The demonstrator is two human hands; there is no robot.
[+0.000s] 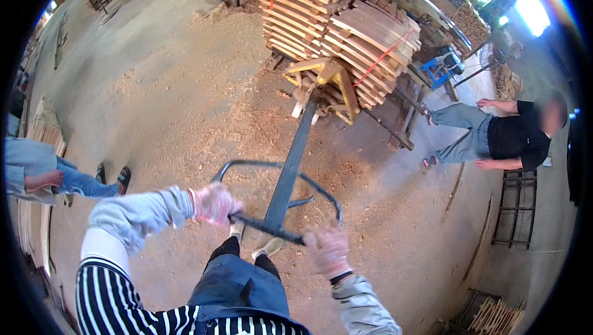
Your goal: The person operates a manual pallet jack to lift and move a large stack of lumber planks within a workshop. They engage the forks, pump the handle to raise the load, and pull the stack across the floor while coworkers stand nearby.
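Note:
My left hand (216, 204), in a pale glove with reddish patches, is closed round the left end of a dark handle bar (269, 225). At the bar's right end my right hand (327, 251), gloved alike, grips the same pallet jack handle. A long grey shaft (290, 168) runs from the bar away to the jack's worn yellow body (338, 81). A curved black tube (253, 163) loops out beyond the bar. Behind the yellow frame rise tall stacks of wooden planks (296, 7), and shorter bundled planks (370, 32) with a red strap lean out at the right.
A person in a black shirt (516, 140) stands at the right; another in blue trousers (83, 177) is at the left. Wood shavings (247, 112) litter the concrete floor. A blue stool (440, 69), a dark metal rack (516, 208) and thin sticks (494, 316) are on the right.

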